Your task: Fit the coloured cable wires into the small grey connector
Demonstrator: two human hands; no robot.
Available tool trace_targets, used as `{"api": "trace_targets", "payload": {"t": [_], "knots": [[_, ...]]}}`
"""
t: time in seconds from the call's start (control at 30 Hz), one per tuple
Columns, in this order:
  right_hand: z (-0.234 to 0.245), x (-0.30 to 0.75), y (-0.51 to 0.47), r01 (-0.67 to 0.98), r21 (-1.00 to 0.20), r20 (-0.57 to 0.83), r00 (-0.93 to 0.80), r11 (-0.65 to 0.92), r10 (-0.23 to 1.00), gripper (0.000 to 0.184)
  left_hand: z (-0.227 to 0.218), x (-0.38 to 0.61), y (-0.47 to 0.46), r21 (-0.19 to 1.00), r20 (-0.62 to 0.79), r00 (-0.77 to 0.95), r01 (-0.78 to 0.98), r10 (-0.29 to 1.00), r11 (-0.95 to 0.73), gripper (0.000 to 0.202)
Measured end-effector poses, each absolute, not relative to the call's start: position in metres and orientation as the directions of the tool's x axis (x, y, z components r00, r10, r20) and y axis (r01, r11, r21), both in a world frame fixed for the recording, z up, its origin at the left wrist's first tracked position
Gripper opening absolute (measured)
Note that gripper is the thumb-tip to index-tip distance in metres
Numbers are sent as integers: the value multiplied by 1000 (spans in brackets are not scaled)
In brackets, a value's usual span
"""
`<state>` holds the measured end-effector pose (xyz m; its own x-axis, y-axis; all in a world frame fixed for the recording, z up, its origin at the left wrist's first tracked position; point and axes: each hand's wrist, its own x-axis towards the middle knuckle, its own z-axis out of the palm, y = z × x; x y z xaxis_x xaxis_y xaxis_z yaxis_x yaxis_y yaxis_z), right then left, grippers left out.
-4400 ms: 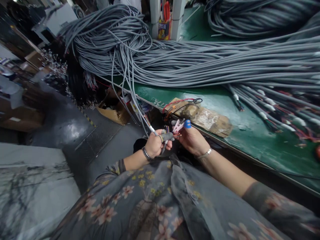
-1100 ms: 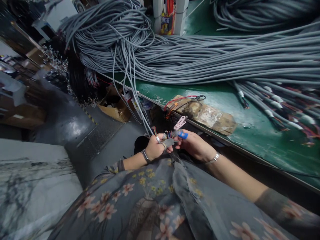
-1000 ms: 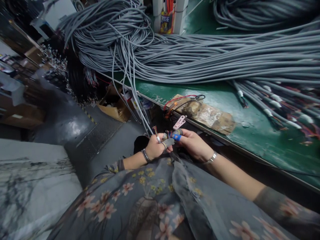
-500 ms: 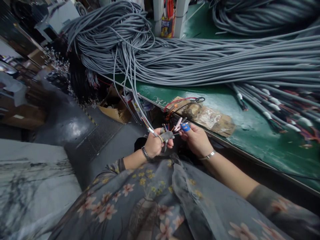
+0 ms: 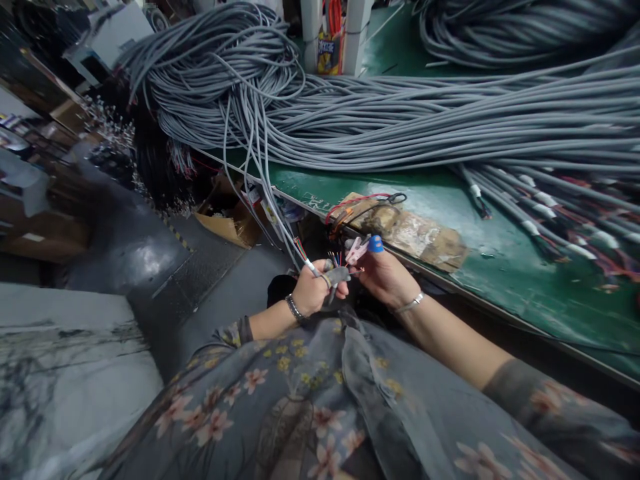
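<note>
Right hand (image 5: pixel 389 279) slightly raised, pink clip (image 5: pixel 357 251) partly hidden, wire tips (image 5: pixel 336 257) blurred

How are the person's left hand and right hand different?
The left hand wears a grey finger cover; the right hand wears a bright blue finger cover.
The left hand holds a white-banded cable end, while the right hand holds a pink clip.
The left wrist has a dark bracelet; the right wrist has a silvery band.
Both wear finger covers and something around the wrist.
</note>
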<state>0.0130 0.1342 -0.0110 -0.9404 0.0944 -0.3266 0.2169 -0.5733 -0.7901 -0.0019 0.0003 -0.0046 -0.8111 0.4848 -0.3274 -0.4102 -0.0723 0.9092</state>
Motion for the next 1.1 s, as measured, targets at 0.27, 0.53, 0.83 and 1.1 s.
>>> {"api": "trace_targets", "payload": {"t": [0.27, 0.53, 0.83, 1.1], "knots": [[-17, 38, 146, 391, -785, -343, -920, -480, -189, 59, -15, 4, -12, 930, -302, -827, -366, 475, -46, 54], [-15, 43, 132, 252, -910, -261, -965, -328, -18, 45, -17, 6, -17, 964, -248, -815, -260, 524, 53, 52], [-17, 42, 133, 299, -913, -299, -953, -277, -45, 44, -6, 0, -18, 936, -350, -702, -296, 621, 193, 49], [-15, 41, 135, 339, -845, -355, -934, -414, -41, 49, -21, 1, -20, 951, -279, -820, -309, 500, 23, 53]]}}
